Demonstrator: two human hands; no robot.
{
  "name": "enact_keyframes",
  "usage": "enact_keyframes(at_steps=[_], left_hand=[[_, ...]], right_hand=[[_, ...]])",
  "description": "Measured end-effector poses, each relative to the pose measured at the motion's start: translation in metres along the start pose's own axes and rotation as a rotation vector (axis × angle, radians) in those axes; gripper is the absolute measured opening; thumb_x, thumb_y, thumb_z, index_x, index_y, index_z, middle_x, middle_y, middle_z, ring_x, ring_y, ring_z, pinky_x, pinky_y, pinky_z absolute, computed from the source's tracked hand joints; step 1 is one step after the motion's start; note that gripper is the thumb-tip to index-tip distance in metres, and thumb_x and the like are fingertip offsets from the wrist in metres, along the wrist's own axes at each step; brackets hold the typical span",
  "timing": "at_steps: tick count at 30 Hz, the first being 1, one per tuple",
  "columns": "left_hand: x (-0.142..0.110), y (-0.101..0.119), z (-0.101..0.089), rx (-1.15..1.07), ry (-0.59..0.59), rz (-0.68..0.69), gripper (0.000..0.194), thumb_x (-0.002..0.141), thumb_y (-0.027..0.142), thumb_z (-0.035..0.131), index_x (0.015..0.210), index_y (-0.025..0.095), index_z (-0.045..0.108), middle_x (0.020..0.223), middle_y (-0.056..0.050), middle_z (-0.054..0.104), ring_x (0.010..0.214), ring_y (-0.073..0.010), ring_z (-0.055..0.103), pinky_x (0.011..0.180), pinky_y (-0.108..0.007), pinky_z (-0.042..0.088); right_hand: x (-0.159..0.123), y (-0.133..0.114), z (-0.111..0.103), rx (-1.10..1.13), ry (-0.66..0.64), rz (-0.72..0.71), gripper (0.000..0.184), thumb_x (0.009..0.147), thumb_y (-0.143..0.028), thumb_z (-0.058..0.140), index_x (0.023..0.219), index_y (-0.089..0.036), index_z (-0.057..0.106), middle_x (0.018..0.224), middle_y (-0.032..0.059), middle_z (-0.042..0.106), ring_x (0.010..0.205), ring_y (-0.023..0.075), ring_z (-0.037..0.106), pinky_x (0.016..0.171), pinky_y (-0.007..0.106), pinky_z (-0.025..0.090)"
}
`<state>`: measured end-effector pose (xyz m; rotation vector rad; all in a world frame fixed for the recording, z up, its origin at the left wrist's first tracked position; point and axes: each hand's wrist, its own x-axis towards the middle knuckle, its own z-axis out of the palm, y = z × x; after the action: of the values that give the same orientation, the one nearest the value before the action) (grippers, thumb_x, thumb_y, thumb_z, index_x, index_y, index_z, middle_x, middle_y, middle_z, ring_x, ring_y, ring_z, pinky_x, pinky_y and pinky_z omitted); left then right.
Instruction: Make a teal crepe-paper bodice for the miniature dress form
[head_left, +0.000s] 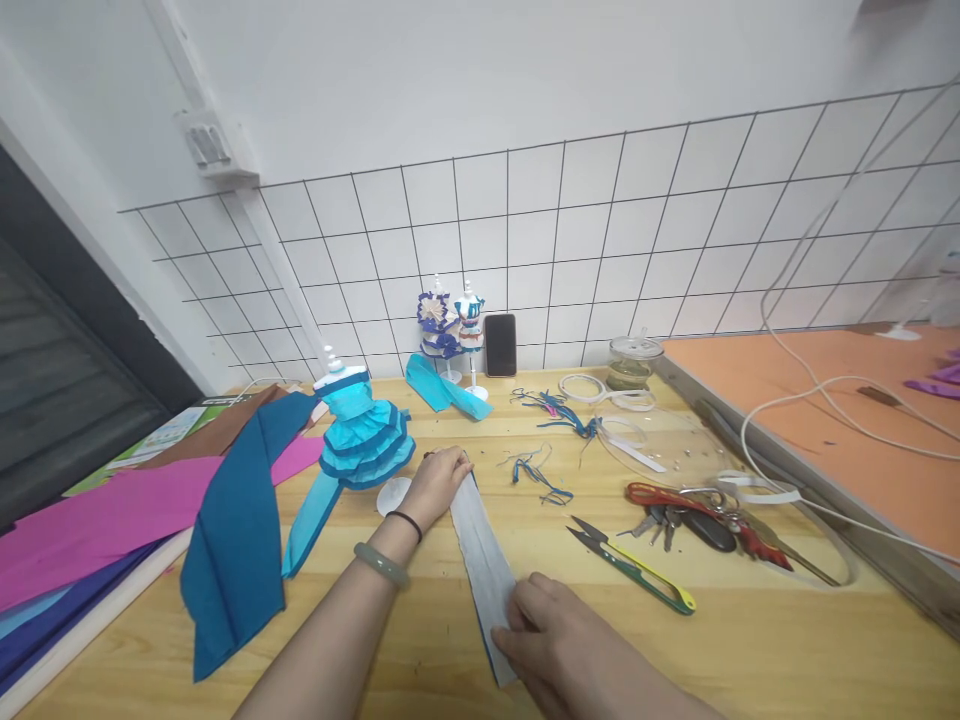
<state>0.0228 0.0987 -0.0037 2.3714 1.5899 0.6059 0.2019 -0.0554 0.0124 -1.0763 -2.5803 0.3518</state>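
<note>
A long pale grey cloth strip [482,555] with a thin blue edge lies on the table in front of me. My left hand [442,482] pinches its far end, fingers bent over the top. At the near end, my right hand [546,628] has curled fingers closed on the strip's right side; the fingertips are partly hidden. Left of my left hand stands a small mannequin [349,385] in a tiered turquoise dress [364,440] with dark blue trim. Thread snips [630,570] with a green and yellow handle lie to the right of the strip.
Teal cloth [240,530] and pink cloth [135,500] are piled at left. Blue thread scraps [540,478], keys [664,522] and a lidded glass jar [634,365] lie right. Two small mannequins [470,320] and a phone [500,345] stand against the wall grid.
</note>
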Motion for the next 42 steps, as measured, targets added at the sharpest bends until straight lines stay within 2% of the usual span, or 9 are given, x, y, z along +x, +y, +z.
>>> enact_keyframes(at_steps=[4, 8, 14, 22, 28, 32, 35, 38, 42], left_hand=[[-0.001, 0.002, 0.002, 0.052, -0.013, 0.047, 0.015, 0.084, 0.025, 0.045, 0.077, 0.019, 0.056, 0.079, -0.004, 0.063, 0.082, -0.0191, 0.055, 0.074, -0.028, 0.037], [0.0, 0.006, 0.002, 0.099, -0.033, 0.062, 0.015, 0.085, 0.026, 0.044, 0.081, 0.019, 0.057, 0.083, -0.004, 0.063, 0.084, -0.0197, 0.055, 0.076, -0.029, 0.037], [0.001, 0.006, 0.002, 0.14, -0.05, 0.048, 0.013, 0.084, 0.029, 0.047, 0.082, 0.02, 0.057, 0.081, -0.004, 0.064, 0.083, -0.0199, 0.057, 0.074, -0.028, 0.037], [0.001, 0.004, 0.001, 0.145, 0.019, 0.046, 0.013, 0.082, 0.031, 0.051, 0.082, 0.019, 0.056, 0.079, -0.003, 0.064, 0.079, -0.0191, 0.058, 0.07, -0.028, 0.039], [-0.032, 0.029, -0.018, 0.153, 0.125, 0.074, 0.02, 0.089, 0.026, 0.035, 0.089, 0.018, 0.053, 0.091, -0.007, 0.059, 0.09, -0.0216, 0.052, 0.08, -0.035, 0.038], [-0.071, 0.048, -0.023, 0.141, 0.015, 0.203, 0.023, 0.089, 0.025, 0.036, 0.08, 0.019, 0.057, 0.086, -0.005, 0.061, 0.088, -0.0203, 0.053, 0.08, -0.035, 0.04], [-0.093, 0.05, -0.017, 0.153, -0.069, 0.275, 0.02, 0.087, 0.024, 0.04, 0.092, 0.019, 0.059, 0.103, -0.007, 0.061, 0.101, -0.0219, 0.051, 0.088, -0.038, 0.041], [-0.098, 0.046, -0.01, 0.22, -0.107, 0.267, 0.031, 0.085, 0.028, 0.045, 0.113, 0.016, 0.052, 0.122, -0.011, 0.054, 0.115, -0.0254, 0.045, 0.096, -0.043, 0.037], [-0.088, 0.037, -0.007, 0.252, -0.148, 0.222, 0.046, 0.086, 0.037, 0.041, 0.125, 0.014, 0.042, 0.133, -0.014, 0.044, 0.125, -0.0265, 0.034, 0.102, -0.048, 0.029]], right_hand=[[-0.001, 0.004, 0.004, -0.009, 0.046, -0.056, 0.01, 0.075, -0.013, 0.053, 0.073, -0.02, 0.06, 0.099, 0.0051, 0.06, 0.09, 0.0197, 0.051, 0.074, 0.028, 0.044], [-0.003, 0.012, 0.015, -0.071, 0.123, -0.144, 0.014, 0.079, -0.017, 0.051, 0.084, -0.018, 0.064, 0.115, 0.0098, 0.058, 0.112, 0.0258, 0.044, 0.091, 0.037, 0.039], [-0.003, 0.016, 0.027, -0.151, 0.119, -0.167, 0.018, 0.081, -0.021, 0.051, 0.092, -0.019, 0.065, 0.113, 0.0134, 0.061, 0.107, 0.028, 0.053, 0.088, 0.039, 0.043], [-0.004, 0.017, 0.027, -0.185, 0.087, -0.18, 0.018, 0.082, -0.023, 0.051, 0.094, -0.019, 0.064, 0.114, 0.014, 0.061, 0.108, 0.0283, 0.053, 0.088, 0.04, 0.043], [-0.003, 0.016, 0.024, -0.197, 0.094, -0.181, 0.017, 0.083, -0.023, 0.049, 0.092, -0.02, 0.064, 0.112, 0.0123, 0.062, 0.107, 0.0263, 0.054, 0.087, 0.037, 0.044], [-0.001, 0.014, 0.021, -0.183, 0.081, -0.163, 0.015, 0.082, -0.025, 0.051, 0.089, -0.02, 0.063, 0.11, 0.0117, 0.063, 0.107, 0.0252, 0.053, 0.088, 0.036, 0.043], [0.0, 0.014, 0.021, -0.175, 0.073, -0.156, 0.015, 0.082, -0.026, 0.051, 0.088, -0.019, 0.063, 0.106, 0.0109, 0.065, 0.108, 0.0244, 0.053, 0.088, 0.035, 0.042], [-0.001, 0.014, 0.024, -0.185, 0.085, -0.153, 0.016, 0.083, -0.025, 0.05, 0.091, -0.02, 0.063, 0.106, 0.0102, 0.064, 0.109, 0.0242, 0.052, 0.09, 0.035, 0.042], [-0.003, 0.015, 0.026, -0.202, 0.098, -0.164, 0.019, 0.084, -0.027, 0.048, 0.094, -0.02, 0.063, 0.112, 0.0098, 0.062, 0.11, 0.0238, 0.051, 0.09, 0.035, 0.041]])
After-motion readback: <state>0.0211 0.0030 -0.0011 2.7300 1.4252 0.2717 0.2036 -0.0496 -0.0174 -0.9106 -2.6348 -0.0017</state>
